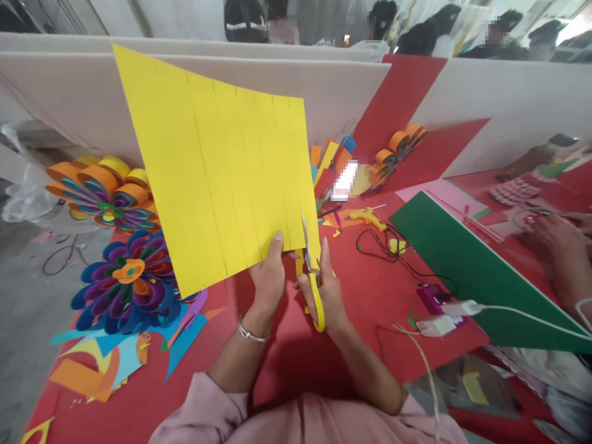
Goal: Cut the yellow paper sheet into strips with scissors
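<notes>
A large yellow paper sheet [231,166], ruled with several dark lines, is held up in front of me. My left hand [268,271] grips its lower edge, thumb on the near face. In my right hand [326,293] are scissors with yellow handles [316,302], their blades pointing up the sheet near its right side. A cut runs up from the bottom edge there, and a narrow strip stands partly apart at the right. The fingers behind the sheet are hidden.
Left on the red table [361,370] lie a blue-purple paper flower [132,277], an orange one [106,191] and paper scraps [87,370]. A yellow glue gun [367,217], cables, a power strip [439,302] and a green board [481,271] lie right. Another person's hands [550,240] work beyond.
</notes>
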Demonstrator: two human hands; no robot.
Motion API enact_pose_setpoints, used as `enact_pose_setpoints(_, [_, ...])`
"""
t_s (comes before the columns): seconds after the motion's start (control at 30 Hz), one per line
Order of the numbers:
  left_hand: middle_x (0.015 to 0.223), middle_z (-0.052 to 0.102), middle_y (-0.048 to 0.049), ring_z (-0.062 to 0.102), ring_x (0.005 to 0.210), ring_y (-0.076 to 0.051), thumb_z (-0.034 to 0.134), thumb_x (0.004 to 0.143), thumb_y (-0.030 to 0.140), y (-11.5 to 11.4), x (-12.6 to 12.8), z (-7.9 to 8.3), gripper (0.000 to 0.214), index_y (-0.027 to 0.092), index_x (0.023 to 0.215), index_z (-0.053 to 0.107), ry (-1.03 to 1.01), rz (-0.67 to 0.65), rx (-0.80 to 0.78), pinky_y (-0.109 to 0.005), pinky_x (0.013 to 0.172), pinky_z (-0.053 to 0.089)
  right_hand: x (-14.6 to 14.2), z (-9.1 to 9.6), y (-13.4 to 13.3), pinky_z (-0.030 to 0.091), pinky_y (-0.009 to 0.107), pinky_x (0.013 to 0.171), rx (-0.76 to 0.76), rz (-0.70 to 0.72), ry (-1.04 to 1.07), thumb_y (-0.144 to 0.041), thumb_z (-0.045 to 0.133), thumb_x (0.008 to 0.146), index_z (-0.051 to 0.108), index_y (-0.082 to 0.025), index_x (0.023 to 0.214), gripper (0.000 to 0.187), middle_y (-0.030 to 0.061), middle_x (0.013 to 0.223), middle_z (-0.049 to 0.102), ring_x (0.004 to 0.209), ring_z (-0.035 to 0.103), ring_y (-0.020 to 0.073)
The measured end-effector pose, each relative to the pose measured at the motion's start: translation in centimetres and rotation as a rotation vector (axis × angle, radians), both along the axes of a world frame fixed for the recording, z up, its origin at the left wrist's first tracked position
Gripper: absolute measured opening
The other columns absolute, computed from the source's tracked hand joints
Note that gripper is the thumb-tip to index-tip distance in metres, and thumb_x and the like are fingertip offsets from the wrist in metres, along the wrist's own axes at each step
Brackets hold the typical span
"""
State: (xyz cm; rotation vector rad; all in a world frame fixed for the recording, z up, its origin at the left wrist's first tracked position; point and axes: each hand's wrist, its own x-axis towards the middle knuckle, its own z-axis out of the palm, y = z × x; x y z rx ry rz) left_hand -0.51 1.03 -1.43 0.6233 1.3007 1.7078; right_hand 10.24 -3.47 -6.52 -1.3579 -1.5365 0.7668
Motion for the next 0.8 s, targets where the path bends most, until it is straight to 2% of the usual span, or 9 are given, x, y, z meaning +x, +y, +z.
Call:
enact_pose_setpoints(0.07, [0.084,0.079,-0.0047,0.076,0.067,-0.019,0.080,0.085,0.047,0.2,-0.1,-0.3,0.031,0.017,0.091,0.076,-0.012,0.002,0.028,-0.032,0.064,0.064,0.2,0.2,0.0,0.044,0.023,0.049,-0.002,0.005,-0.015,-0.052,0.056,0.104,0.015,-0.019,0.174,0.087,-0.0063,0.062,0.057,0.049,0.048,0.0146])
enact_pose_setpoints(0.17, [0.083,0.079,-0.0046,0.075,0.068,-0.020,0.084,0.081,0.045,0.4,-0.2,-0.6,0.031,0.016,0.091,0.077,-0.019,0.027,0.065,-0.033,0.065,0.065,0.4,0.3,0.2,0.044,0.023,0.049,0.007,-0.006,-0.056,-0.050,0.055,0.104,0.017,-0.019,0.173,0.084,-0.0063,0.063,0.058,0.048,0.047,0.0143])
enact_pose_setpoints(0.3, [0.101,0.081,-0.0077,0.078,0.089,-0.023,0.085,0.082,0.043,0.6,-0.3,-0.6,0.032,0.017,0.099,0.079,-0.047,0.062,0.114,-0.041,0.086,0.067,0.4,0.2,0.4,0.040,0.023,0.048,0.062,-0.017,-0.096,-0.049,0.052,0.105,0.027,-0.019,0.171,0.077,-0.0080,0.059,0.051,0.045,0.045,0.0138])
enact_pose_setpoints(0.37, [0.113,0.081,-0.0094,0.077,0.106,-0.025,0.082,0.085,0.043,0.6,-0.4,-0.6,0.032,0.018,0.104,0.079,-0.058,0.099,0.136,-0.042,0.101,0.063,0.4,0.2,0.6,0.037,0.023,0.047,0.094,-0.021,-0.100,-0.049,0.052,0.105,0.032,-0.018,0.169,0.074,-0.0086,0.058,0.047,0.044,0.044,0.0136])
enact_pose_setpoints(0.43, [0.120,0.080,-0.0100,0.075,0.115,-0.025,0.080,0.088,0.042,0.6,-0.3,-0.6,0.032,0.018,0.110,0.079,-0.070,0.120,0.145,-0.041,0.107,0.059,0.5,0.3,0.6,0.036,0.024,0.047,0.106,-0.020,-0.104,-0.050,0.053,0.105,0.036,-0.018,0.167,0.072,-0.0084,0.058,0.046,0.044,0.044,0.0137])
enact_pose_setpoints(0.53, [0.121,0.079,-0.0091,0.076,0.108,-0.024,0.080,0.088,0.039,0.6,-0.3,-0.6,0.032,0.019,0.112,0.078,-0.083,0.098,0.134,-0.040,0.098,0.064,0.7,0.5,0.7,0.035,0.025,0.047,0.103,-0.017,-0.131,-0.052,0.054,0.104,0.043,-0.017,0.164,0.070,-0.0071,0.058,0.047,0.045,0.044,0.0140])
enact_pose_setpoints(0.63, [0.105,0.081,-0.0083,0.078,0.089,-0.023,0.080,0.087,0.043,0.5,-0.3,-0.6,0.030,0.017,0.103,0.079,-0.072,0.035,0.098,-0.037,0.077,0.069,1.1,0.6,0.7,0.036,0.025,0.047,0.099,0.003,-0.139,-0.053,0.051,0.104,0.048,-0.016,0.161,0.068,-0.0059,0.058,0.049,0.045,0.043,0.0142])
enact_pose_setpoints(0.7, [0.097,0.081,-0.0072,0.077,0.080,-0.022,0.080,0.087,0.045,0.4,-0.3,-0.5,0.032,0.017,0.100,0.080,-0.067,-0.001,0.079,-0.034,0.066,0.068,1.3,0.6,0.6,0.039,0.025,0.049,0.072,0.032,-0.114,-0.054,0.050,0.104,0.048,-0.017,0.162,0.069,-0.0050,0.059,0.051,0.046,0.045,0.0143])
enact_pose_setpoints(0.8, [0.095,0.081,-0.0066,0.076,0.074,-0.021,0.079,0.087,0.048,0.3,-0.4,-0.2,0.034,0.017,0.101,0.079,-0.054,-0.027,0.070,-0.032,0.061,0.066,1.7,0.5,0.4,0.039,0.024,0.049,-0.005,0.078,-0.039,-0.053,0.050,0.105,0.042,-0.015,0.165,0.071,-0.0059,0.059,0.048,0.048,0.045,0.0137])
